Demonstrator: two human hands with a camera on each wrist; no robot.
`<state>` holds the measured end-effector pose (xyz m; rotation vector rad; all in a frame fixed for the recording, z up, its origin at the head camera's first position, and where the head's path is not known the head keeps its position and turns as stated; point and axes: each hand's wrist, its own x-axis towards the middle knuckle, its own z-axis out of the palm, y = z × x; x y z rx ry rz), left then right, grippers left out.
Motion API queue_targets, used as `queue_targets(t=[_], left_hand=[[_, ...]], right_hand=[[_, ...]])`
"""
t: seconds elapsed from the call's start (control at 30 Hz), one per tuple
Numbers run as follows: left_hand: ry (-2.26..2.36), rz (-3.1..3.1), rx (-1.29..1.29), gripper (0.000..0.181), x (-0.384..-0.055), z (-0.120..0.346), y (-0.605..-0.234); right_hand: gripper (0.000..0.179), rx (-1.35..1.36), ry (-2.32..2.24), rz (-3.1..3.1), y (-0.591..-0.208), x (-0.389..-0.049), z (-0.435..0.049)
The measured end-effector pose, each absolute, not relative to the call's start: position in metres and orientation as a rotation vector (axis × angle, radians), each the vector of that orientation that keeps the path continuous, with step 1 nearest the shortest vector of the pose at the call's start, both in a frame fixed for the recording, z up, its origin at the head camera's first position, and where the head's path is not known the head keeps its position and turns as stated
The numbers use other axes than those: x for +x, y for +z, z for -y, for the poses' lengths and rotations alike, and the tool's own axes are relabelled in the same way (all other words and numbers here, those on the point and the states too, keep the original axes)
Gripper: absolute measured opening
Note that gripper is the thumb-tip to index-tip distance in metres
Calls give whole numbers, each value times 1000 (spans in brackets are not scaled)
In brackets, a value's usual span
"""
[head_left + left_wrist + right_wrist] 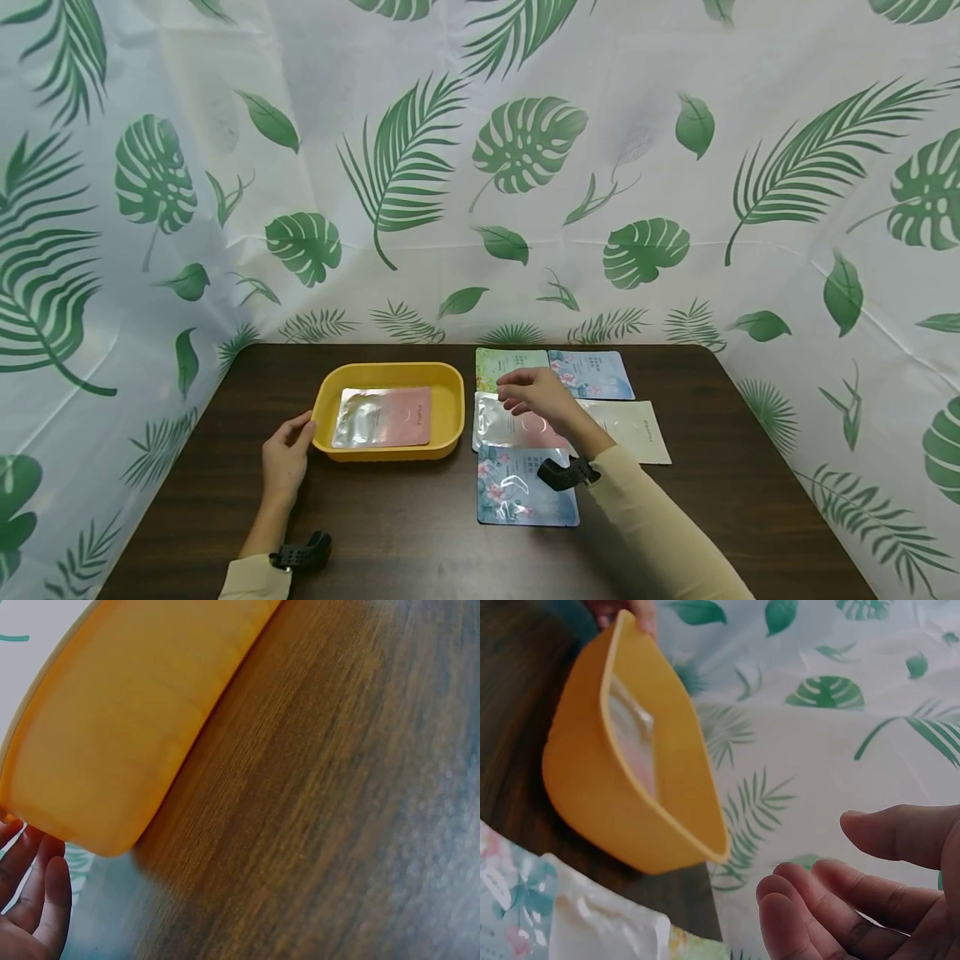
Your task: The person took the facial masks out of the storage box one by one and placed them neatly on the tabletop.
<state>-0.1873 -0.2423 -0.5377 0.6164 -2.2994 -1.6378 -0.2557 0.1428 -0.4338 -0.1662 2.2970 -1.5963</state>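
Note:
A yellow plastic basin [423, 454] sits on the left part of the table, with a pink and silver packet [408, 417], like a sheet mask packet, lying flat inside. My left hand [287, 454] touches the basin's left end with its fingers; in the left wrist view the thumb [56, 896] stands apart from the wall. Above the other packets hovers my right hand [542, 393], fingers loosely bent and nothing held. Under it lies another pink and silver packet [510, 425], partly covered by a blue flowered packet [517, 492] in front.
Behind the right hand lie a green packet [498, 364] and a second blue packet [592, 375]. A cream packet [633, 429] lies to the right, partly behind the forearm. The dark wooden table [390, 533] ends at a leaf-printed cloth [420, 292] at the back.

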Motion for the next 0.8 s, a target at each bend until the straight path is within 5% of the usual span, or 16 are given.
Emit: queue_targets(t=[0.8], left_hand=[[-1634, 2306, 615, 46, -188, 243, -541]], right_hand=[[24, -205, -1546, -2179, -445, -285, -66]])
